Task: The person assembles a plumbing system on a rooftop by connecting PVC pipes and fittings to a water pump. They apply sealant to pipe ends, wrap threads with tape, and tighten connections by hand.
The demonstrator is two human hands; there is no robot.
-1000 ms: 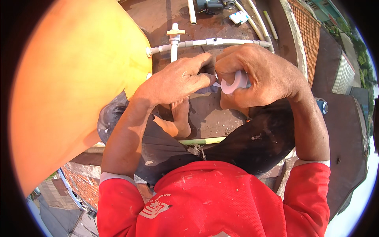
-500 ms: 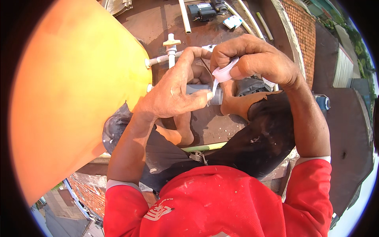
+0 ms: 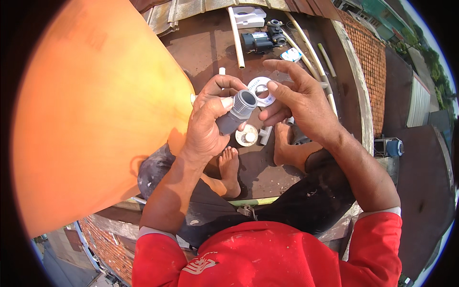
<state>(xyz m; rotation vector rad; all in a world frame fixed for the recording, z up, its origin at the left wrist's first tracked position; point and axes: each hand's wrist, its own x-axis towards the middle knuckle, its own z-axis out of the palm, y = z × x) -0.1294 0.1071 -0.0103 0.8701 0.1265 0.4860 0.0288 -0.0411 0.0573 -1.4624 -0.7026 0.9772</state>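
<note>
Within left hand (image 3: 204, 125), grey fitting (image 3: 235, 113)

At mid-frame, the left hand (image 3: 203, 126) grips a grey threaded fitting (image 3: 232, 119), its open end tilted upward. To its right, the right hand (image 3: 306, 100) holds a white ring-shaped spool (image 3: 266, 101). An orange tank (image 3: 100, 115) fills the frame's left; a dark pump (image 3: 256, 43) lies at upper centre.

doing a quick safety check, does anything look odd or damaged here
Only the trousers: pale smears mark the dark cloth at the left knee. The fitting in the left hand shows no obvious damage.
</note>
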